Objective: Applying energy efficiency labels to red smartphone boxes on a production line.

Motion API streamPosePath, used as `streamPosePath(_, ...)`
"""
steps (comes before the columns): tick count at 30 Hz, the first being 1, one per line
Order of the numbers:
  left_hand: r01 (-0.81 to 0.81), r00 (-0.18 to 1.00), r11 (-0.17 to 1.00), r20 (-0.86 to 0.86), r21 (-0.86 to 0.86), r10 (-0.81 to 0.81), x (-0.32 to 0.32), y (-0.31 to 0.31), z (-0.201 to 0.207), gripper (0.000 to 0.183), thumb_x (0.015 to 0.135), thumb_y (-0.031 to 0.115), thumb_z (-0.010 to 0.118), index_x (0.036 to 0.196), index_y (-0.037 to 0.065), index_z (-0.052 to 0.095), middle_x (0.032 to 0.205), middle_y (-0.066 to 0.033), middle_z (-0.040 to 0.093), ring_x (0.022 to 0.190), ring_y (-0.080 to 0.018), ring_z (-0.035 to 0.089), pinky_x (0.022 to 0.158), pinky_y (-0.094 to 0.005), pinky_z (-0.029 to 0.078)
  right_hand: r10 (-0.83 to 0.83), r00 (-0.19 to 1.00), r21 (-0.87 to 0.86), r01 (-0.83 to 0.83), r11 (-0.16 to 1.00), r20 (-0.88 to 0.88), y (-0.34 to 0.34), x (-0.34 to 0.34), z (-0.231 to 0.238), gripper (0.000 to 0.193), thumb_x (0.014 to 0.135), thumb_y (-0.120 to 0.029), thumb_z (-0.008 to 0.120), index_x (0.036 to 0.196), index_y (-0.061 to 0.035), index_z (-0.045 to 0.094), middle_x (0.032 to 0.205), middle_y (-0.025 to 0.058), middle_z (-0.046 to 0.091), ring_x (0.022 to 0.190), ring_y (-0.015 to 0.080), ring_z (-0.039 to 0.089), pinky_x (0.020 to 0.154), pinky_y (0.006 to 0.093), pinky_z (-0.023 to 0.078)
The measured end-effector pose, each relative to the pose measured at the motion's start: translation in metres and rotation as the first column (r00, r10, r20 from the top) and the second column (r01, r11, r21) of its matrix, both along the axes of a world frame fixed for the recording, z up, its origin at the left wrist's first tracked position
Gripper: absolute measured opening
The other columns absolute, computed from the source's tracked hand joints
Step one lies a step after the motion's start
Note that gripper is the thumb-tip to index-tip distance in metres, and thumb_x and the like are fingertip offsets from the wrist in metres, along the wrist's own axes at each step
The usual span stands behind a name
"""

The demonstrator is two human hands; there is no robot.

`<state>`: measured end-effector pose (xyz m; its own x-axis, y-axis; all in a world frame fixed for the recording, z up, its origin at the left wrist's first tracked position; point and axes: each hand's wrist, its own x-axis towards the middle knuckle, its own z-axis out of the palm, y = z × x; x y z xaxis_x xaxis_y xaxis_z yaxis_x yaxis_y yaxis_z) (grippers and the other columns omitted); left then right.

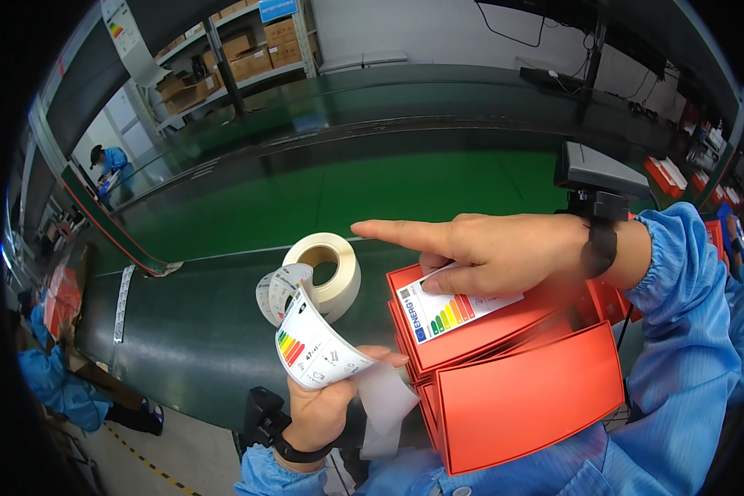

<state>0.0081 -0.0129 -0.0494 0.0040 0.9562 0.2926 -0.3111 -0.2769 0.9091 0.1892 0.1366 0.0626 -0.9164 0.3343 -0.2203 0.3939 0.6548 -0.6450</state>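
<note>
My left hand (321, 411) is closed on a strip of energy labels (314, 343), one printed label curling up above the fingers. Pale backing paper (386, 397) hangs down beside that hand. The strip leads to a white label roll (339, 277) lying on its side on the dark work surface. Above a stack of red boxes, my right hand (496, 248) has its index finger stretched to the left. Its thumb rests on an energy label (450, 310) lying on the upper red box (479, 335); its other fingers are partly hidden. Nearer me is another red box (529, 397), tilted.
A green conveyor belt (438, 169) runs behind the work surface. Upper left hangs another label strip (132, 41), and a small sticker strip (123, 306) lies at the left. Shelves hold cardboard boxes (250, 64). Co-workers in blue (62, 388) are at the left and right; red boxes (665, 176) stand far right.
</note>
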Motion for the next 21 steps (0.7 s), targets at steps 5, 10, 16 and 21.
streamPosePath(5, 0.085, 0.990, 0.995, 0.120, -0.055, -0.078, -0.0014, 0.0010, 0.0002, 0.042, 0.070, 0.000, 0.042, 0.110, -0.012, 0.048, 0.101, -0.0258, 0.059, 0.098, -0.0315, 0.059, 0.086, -0.0384, 0.047, 0.000, 1.000, 0.001, 0.000, 1.000, 0.026, 0.0014, -0.0026, -0.0019, 0.059, 0.087, -0.012, 0.043, 0.139, -0.0121, 0.016, 0.091, 0.0178, 0.060, 0.082, 0.0284, 0.059, 0.071, 0.0373, 0.045)
streamPosePath(10, 0.120, 0.986, 0.986, 0.126, -0.114, -0.105, -0.0030, 0.0016, -0.0012, 0.047, 0.064, -0.002, 0.042, 0.110, -0.012, 0.048, 0.103, -0.0257, 0.058, 0.098, -0.0319, 0.058, 0.087, -0.0387, 0.046, 0.015, 1.000, 0.034, -0.014, 0.999, -0.022, 0.0034, -0.0026, -0.0066, 0.063, 0.086, -0.010, 0.045, 0.140, -0.0166, 0.013, 0.084, 0.0163, 0.060, 0.074, 0.0262, 0.059, 0.067, 0.0365, 0.045)
streamPosePath(16, -0.019, 0.968, 0.992, 0.247, -0.127, 0.050, 0.0031, 0.0019, -0.0084, 0.057, 0.051, 0.000, 0.047, 0.107, -0.010, 0.050, 0.093, -0.0250, 0.059, 0.084, -0.0398, 0.061, 0.079, -0.0441, 0.049, 0.026, 1.000, 0.051, -0.026, 0.998, -0.006, 0.0042, -0.0034, -0.0054, 0.068, 0.085, -0.008, 0.046, 0.141, -0.0205, 0.009, 0.078, 0.0156, 0.061, 0.068, 0.0259, 0.060, 0.063, 0.0366, 0.045)
streamPosePath(21, 0.174, 0.889, 0.958, 0.455, -0.226, -0.054, -0.0024, 0.0068, 0.0015, 0.071, 0.053, 0.011, 0.051, 0.120, -0.008, 0.038, 0.108, -0.0253, 0.053, 0.098, -0.0377, 0.056, 0.087, -0.0450, 0.044, 0.027, 0.999, 0.091, -0.025, 0.996, -0.022, -0.0013, -0.0075, -0.0030, 0.068, 0.083, -0.008, 0.047, 0.140, -0.0178, 0.012, 0.070, 0.0154, 0.060, 0.064, 0.0273, 0.060, 0.060, 0.0372, 0.046)
